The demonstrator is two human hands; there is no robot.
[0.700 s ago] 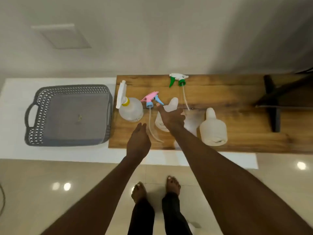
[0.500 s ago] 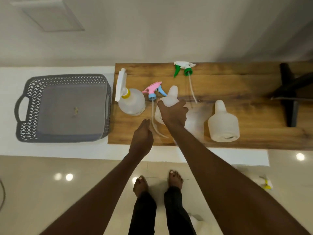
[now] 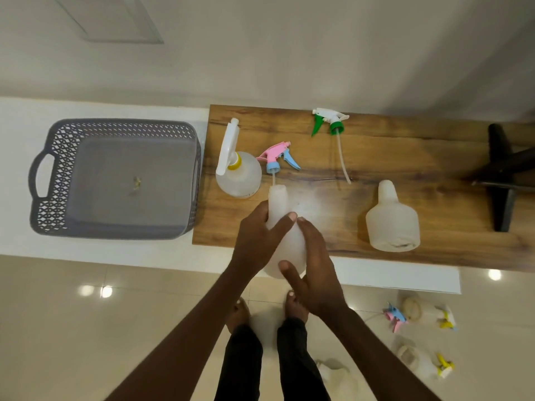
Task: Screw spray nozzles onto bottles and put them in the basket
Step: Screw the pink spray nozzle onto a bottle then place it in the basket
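a: which step is it now?

b: i think it is the start of one bottle. both hands grasp the capless bottle [image 3: 282, 224], lifted off the wooden board [image 3: 434, 157]. the left hand [image 3: 257, 241] is wrapped around its shoulder and neck, the right hand [image 3: 311, 264] is cupped around its lower body, thumb across the base. no nozzle is on it yet.

a: and the next move?

b: in my judgement one hand must let go and take a nozzle. the pink and blue nozzle [image 3: 276, 156] lies nearest, just behind the bottle's open mouth. its thin tube must go into the mouth first, then the collar is turned on the thread. the tube looks soft and curved, so it can miss the narrow neck.

a: how are the things made?

b: the bottle is milky, half clear plastic, a round wide body with a narrow neck, smooth and probably light. a second open bottle [image 3: 392, 219] of the same shape lies on its side at the right. the green and white nozzle [image 3: 330, 121] lies at the far edge with a long pale tube. one bottle with a white and yellow sprayer [image 3: 237, 172] looks already done, standing on the board near the basket.

a: the basket?

b: the grey basket [image 3: 46, 215] has lattice walls and a handle; it sits left of the board, no bottles in it yet.
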